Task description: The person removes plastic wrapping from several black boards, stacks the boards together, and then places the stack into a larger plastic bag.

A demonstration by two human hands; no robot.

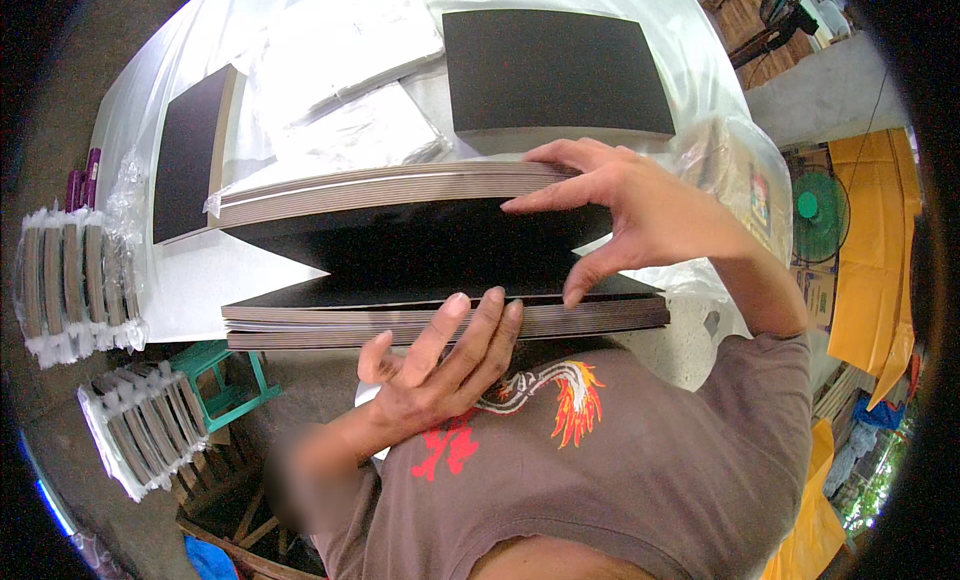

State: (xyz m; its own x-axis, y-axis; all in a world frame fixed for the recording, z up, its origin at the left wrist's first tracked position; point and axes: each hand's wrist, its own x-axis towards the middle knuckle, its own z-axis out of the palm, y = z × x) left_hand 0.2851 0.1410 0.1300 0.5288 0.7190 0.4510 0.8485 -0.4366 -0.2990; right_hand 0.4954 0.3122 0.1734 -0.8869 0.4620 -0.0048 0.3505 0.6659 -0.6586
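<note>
A thick stack of black-faced boards (400,185) with grey-brown edges is parted like a book, with a dark gap between its far and near blocks. My right hand (640,205) is on the right of the far block, one finger over its edge and another inside the gap. Its thumb comes down beside the near block. Against the near block (590,315) lies my left hand (435,375), its fingers reaching over the upper edge. Parts of both hands' grip are hidden by the boards.
Two black boards (558,70) (190,155) lie on the white-covered table (180,290), near clear plastic bags (370,130). Plastic-wrapped bundles (80,280) stand at left, another (145,420) beside a green stool (225,380). A wrapped box (725,175) and green fan (820,205) are at right.
</note>
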